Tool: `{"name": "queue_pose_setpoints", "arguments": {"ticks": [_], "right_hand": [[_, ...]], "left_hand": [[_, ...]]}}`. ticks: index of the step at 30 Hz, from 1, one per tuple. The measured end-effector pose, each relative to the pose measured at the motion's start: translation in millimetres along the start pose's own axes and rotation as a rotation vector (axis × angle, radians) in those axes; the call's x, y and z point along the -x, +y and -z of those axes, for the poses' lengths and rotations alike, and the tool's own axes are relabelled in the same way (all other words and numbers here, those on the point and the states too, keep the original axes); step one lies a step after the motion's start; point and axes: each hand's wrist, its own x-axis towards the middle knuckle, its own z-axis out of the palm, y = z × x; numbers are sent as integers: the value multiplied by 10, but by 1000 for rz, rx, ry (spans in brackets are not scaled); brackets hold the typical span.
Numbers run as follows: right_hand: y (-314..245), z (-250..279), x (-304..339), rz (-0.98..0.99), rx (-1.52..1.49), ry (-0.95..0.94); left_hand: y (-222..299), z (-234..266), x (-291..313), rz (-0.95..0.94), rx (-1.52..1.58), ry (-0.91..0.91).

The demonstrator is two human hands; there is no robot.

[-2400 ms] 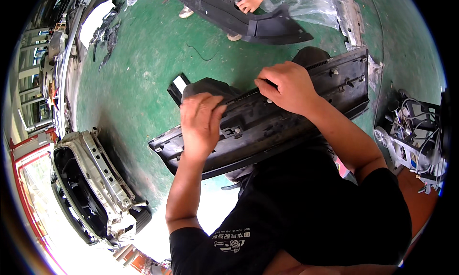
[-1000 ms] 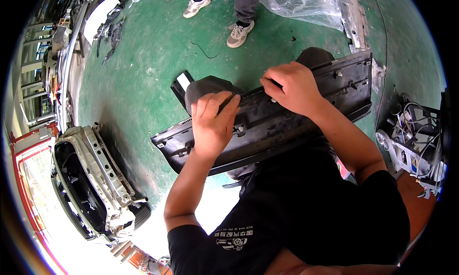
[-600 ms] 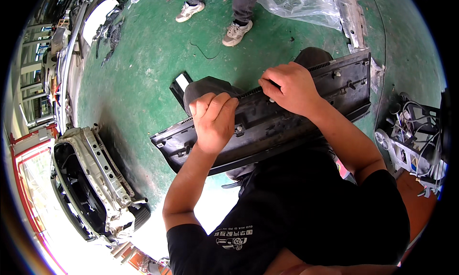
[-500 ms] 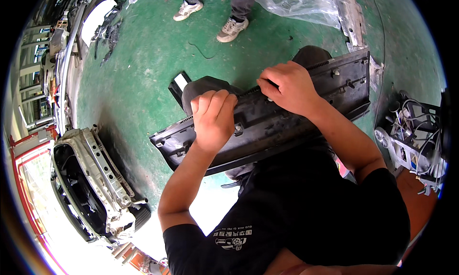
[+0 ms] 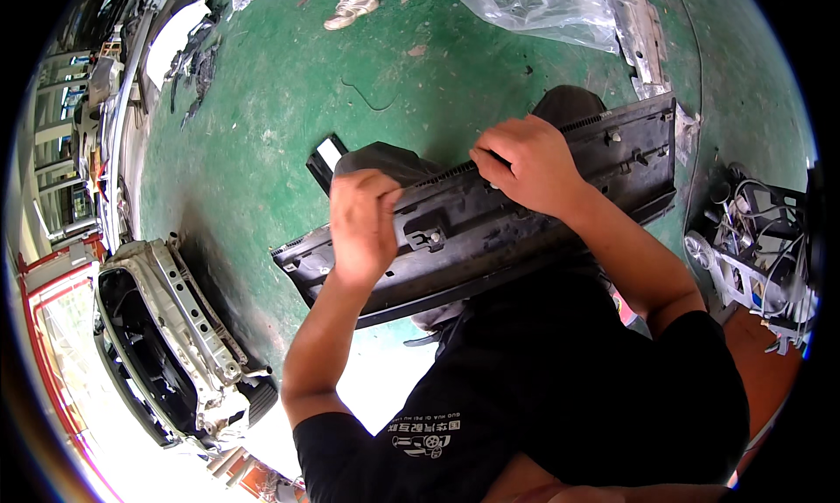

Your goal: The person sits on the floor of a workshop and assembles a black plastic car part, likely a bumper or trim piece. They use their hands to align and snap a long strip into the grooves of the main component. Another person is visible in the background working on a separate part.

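Note:
A long black plastic car trim panel (image 5: 499,232) lies tilted across my lap, its ribbed inner side up, with a toothed far edge. Small pale clips (image 5: 431,238) sit in its mounts. My left hand (image 5: 360,227) is closed at the far edge, left of the middle, with its fingertips hidden. Right of the middle, my right hand (image 5: 529,164) curls its fingers over the same edge, thumb on the near side. Whether either hand pinches something small there cannot be made out. My knees show beyond the panel.
A black strip with a white patch (image 5: 330,151) lies on the green floor by my left knee. Left stands a cut car body section (image 5: 166,337). Right is a cart with cables (image 5: 757,241). Clear plastic sheeting (image 5: 542,13) and another person's shoe (image 5: 351,10) are ahead.
My left hand has slid left along the panel's far edge, uncovering a clip mount. The right hand and the panel have barely moved. The other person has stepped away, leaving one shoe in view.

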Motion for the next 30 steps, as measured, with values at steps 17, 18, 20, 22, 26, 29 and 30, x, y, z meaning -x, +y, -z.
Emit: {"name": "queue_pose_setpoints", "arguments": {"ticks": [17, 18, 20, 22, 26, 29, 30], "right_hand": [[678, 1428, 80, 16, 89, -286], [604, 1344, 78, 22, 35, -302], [469, 1090, 97, 32, -19, -266], [392, 965, 64, 32, -33, -251], [207, 846, -121, 143, 14, -239], [53, 805, -217, 173, 45, -230], [-6, 803, -243, 177, 46, -228]], "left_hand": [[-113, 503, 414, 271, -151, -127], [-153, 616, 446, 282, -156, -145], [-238, 831, 533, 326, -148, -178], [-281, 971, 654, 432, -100, -219], [-236, 1113, 716, 521, -38, -311], [-8, 931, 392, 475, 85, -245], [92, 771, 279, 454, 123, -205]]}}
